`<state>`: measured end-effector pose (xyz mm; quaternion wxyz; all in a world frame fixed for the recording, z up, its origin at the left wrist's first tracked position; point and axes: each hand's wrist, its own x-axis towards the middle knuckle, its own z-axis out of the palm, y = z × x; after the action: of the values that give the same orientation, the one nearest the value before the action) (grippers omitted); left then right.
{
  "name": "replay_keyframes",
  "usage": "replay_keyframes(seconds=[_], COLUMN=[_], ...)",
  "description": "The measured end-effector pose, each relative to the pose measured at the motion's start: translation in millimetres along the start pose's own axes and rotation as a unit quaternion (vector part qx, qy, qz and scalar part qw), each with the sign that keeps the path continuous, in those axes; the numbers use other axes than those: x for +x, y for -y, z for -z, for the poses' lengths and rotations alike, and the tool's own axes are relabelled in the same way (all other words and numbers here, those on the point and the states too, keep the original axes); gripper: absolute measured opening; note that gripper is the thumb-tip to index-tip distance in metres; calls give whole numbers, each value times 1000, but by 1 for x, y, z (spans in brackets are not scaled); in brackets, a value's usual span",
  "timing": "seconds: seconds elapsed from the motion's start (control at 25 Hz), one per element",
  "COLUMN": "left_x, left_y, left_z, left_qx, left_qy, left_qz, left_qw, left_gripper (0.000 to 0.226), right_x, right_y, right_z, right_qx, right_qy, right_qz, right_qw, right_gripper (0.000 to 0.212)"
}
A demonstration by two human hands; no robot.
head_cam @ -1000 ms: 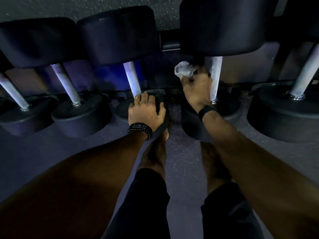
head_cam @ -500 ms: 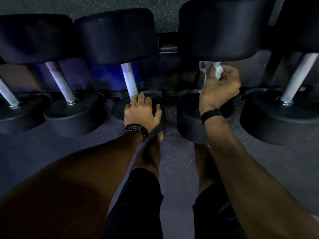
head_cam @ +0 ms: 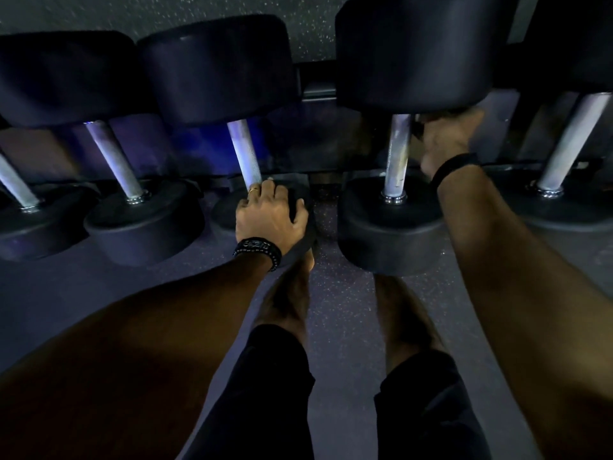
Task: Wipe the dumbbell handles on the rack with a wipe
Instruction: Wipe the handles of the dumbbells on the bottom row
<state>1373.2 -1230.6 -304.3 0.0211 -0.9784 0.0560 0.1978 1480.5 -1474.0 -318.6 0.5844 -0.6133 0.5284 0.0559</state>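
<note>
Running front-to-back, dumbbell handle (head_cam: pixel 397 154) stands beside right hand (head_cam: pixel 446 141).

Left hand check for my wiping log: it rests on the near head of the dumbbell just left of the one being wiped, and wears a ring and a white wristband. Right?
Not quite: the head view shows the left hand wearing a black wristband, not white. The ring and its rest on that dumbbell's near head are right.

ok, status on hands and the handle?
Left hand rests on a dumbbell head. Right hand, blurred, beside the handle; wipe not visible. Nothing blocking.
</note>
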Motion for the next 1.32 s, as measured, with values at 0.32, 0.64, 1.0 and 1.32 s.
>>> replay_keyframes(seconds=[0.32,0.64,1.0,1.32], left_x=[3,8,14,12], left_y=[1,-53,-218,-219], left_z=[2,24,23,25], left_qx=[17,-13,-33,-40], left_qy=[32,106,122,124], left_qz=[-4,-40,20,30], left_qw=[999,993,992,991], left_gripper=[42,30,53,55], right_x=[9,-43,19,90], right_y=[-11,-25,6,1], right_z=[4,143,237,225], right_qx=[27,-33,-386,-483], right_qy=[25,114,-65,-10], right_qz=[3,12,135,61], right_qw=[999,993,910,873], right_gripper=[20,19,16,8])
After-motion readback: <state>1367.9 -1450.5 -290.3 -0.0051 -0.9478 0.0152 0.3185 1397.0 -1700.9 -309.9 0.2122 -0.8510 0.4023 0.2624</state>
